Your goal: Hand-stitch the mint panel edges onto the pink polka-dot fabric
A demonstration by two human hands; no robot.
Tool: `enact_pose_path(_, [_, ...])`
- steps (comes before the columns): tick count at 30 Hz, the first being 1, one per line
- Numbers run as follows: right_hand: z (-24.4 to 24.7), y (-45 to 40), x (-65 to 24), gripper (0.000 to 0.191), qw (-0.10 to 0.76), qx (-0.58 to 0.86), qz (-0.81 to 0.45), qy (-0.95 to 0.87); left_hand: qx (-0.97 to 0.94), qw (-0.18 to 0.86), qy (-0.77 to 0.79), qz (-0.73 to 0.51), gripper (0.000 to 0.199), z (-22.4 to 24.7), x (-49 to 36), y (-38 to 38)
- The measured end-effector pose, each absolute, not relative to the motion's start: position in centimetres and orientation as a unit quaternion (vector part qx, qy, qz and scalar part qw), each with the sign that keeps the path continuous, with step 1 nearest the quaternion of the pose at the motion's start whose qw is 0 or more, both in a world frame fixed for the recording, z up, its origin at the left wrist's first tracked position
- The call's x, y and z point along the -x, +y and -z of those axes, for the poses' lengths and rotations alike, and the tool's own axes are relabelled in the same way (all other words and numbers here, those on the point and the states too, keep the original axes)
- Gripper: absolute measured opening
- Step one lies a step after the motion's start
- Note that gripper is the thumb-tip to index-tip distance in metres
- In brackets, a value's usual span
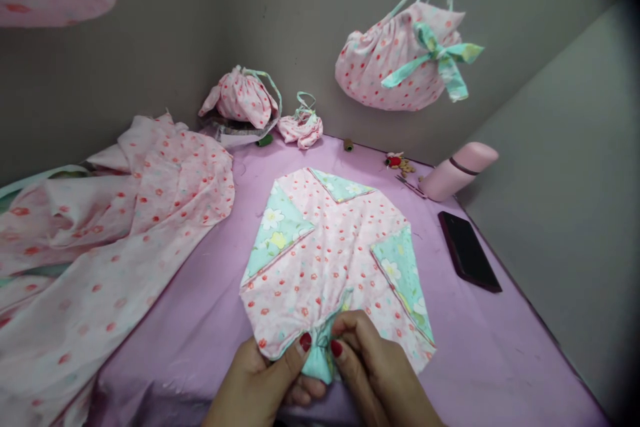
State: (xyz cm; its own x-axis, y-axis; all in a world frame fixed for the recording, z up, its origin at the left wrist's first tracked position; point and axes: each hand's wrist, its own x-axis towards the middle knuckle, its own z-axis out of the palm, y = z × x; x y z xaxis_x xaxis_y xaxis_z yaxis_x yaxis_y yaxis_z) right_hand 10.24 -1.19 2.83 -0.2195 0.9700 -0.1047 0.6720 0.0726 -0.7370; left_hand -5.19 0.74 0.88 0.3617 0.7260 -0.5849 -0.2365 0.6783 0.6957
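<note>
A pink fabric piece (340, 253) with red dots lies on the purple-covered table, three of its corners folded in to show mint floral triangles. At its near edge, the fourth mint corner (319, 361) is bunched into gathers. My left hand (273, 373) pinches this gathered corner from the left, thumb on top and fingers beneath. My right hand (373, 360) is closed at the right side of the same gathers, thumb and index finger pressed together. Whether a needle or thread is between those fingertips is too small to make out.
Loose pink cloth (150, 213) covers the table's left side. A gathered pink bag (400, 67) hangs on the wall; smaller pouches (245, 100) sit at the back. Along the right stand or lie a pink flask (460, 170), thread snips (413, 187) and a phone (470, 251). A green thread spool (265, 140) lies behind.
</note>
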Motion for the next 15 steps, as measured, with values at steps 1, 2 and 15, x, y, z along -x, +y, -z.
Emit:
enact_pose_path(1, [-2.7, -1.3, -10.4, 0.010, 0.212, 0.589, -0.336, -0.704, -0.260, 0.784, 0.473, -0.306, 0.032, -0.9, 5.2, 0.7])
enact_pose_path(2, [-2.6, -1.4, -10.4, 0.012, 0.211, 0.587, -0.330, -0.708, -0.262, 0.783, 0.474, -0.306, 0.032, -0.9, 5.2, 0.7])
enact_pose_path(15, [-1.7, -1.3, -8.4, 0.017, 0.232, 0.599, -0.192, -0.742, -0.276, 0.778, 0.463, -0.322, 0.029, -0.9, 5.2, 0.8])
